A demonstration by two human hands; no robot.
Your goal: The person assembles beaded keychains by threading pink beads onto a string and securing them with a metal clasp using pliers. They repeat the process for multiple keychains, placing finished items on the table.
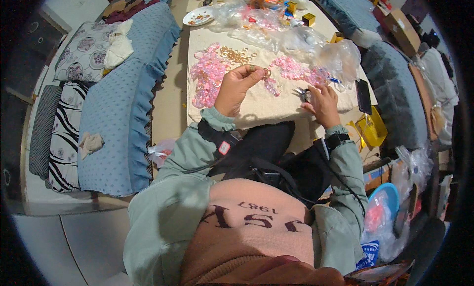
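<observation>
The scene was viewed from head height, close behind and above the near edge of the table (196, 37), with the wide fisheye lens tilted down and forward over it.

Little gold ring (267, 74) is being pinched in the left hand (237, 88), pliers (302, 93) just being held in the right hand (324, 104).

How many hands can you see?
2: the left hand pinching a gold ring, and the right hand holding a small metal tool. No others show.

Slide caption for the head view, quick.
Gold ring in the left grip, pliers in the right grip, pink pieces nearby.
</observation>
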